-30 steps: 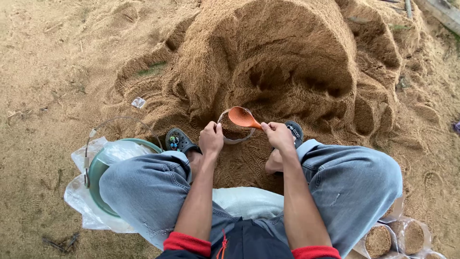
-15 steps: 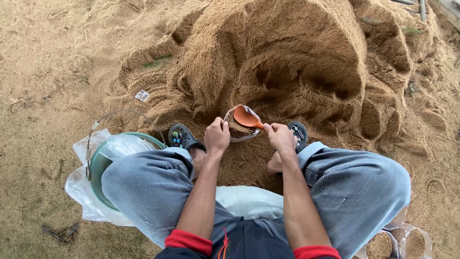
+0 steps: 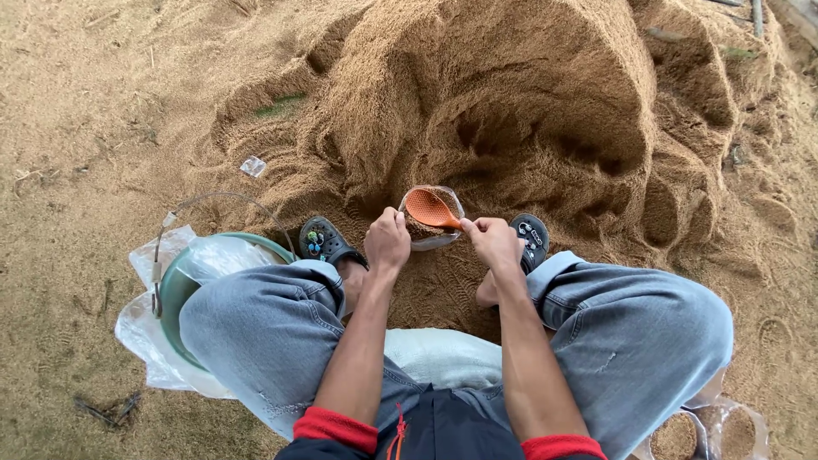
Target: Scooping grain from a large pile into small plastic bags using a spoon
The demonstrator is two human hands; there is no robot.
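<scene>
A person in grey jeans squats before a tall heap of brown fibre (image 3: 511, 111), filling a small clear bag (image 3: 430, 232) that stands on the ground between 2 dark sandals (image 3: 324, 241). The left hand (image 3: 388, 241) is curled around the bag's near rim, pinching it to hold the mouth wide; the right hand (image 3: 492, 240) has its fingers closed on the handle of an orange scoop (image 3: 430, 209), whose bowl lies tilted over the opening. The bag looks already largely full of the brown material, so the step in hand appears to be tipping in or pressing down a late scoopful; the next move would call for a steady grip on the thin rim so the bag does not fold or spill. A green basin (image 3: 175, 294) lined with clear plastic sits beside the left knee, and filled bags (image 3: 677, 434) show at lower right.
</scene>
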